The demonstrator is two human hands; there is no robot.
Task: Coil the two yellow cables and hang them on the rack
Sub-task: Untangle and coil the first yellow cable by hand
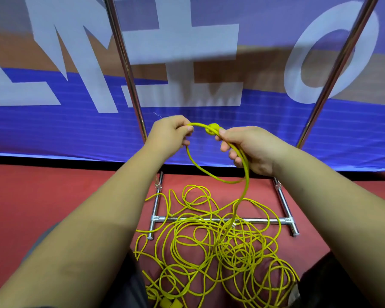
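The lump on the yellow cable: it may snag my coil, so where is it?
Head view, centre: the lump sits on the loop held up between left hand and right hand, against the right hand's fingers.

Yellow cables [209, 247], red floor [53, 196]

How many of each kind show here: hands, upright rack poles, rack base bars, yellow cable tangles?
2 hands: left hand, right hand
2 upright rack poles: left pole, right pole
3 rack base bars: left foot, crossbar, right foot
1 yellow cable tangle
Total: 8
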